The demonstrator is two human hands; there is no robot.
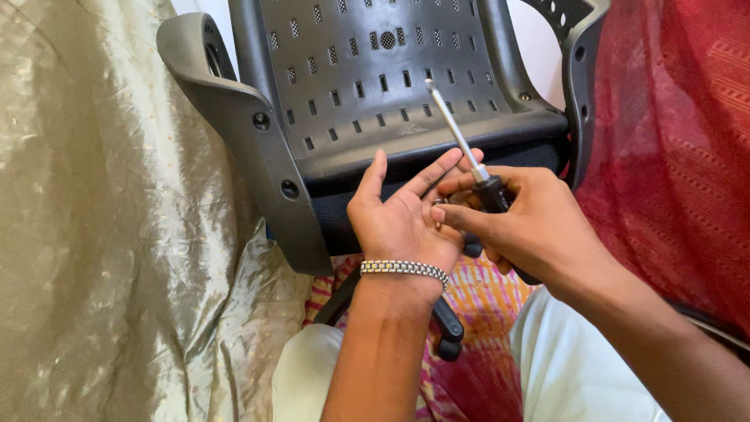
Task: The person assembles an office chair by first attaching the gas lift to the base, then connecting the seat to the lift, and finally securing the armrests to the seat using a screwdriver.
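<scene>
Just below the black office chair (391, 86), the left hand (402, 215) lies spread, palm up, cupping what may be small metal fasteners. The right hand (523, 223) picks there while gripping the screwdriver (469, 156), shaft angled toward the chair back.

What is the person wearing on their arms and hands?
Both forearms are bare, with no sleeves or gloves showing. The left hand has a beaded metal bracelet, silver and gold in colour, around its wrist. The right hand wears nothing on its wrist that shows.
</scene>
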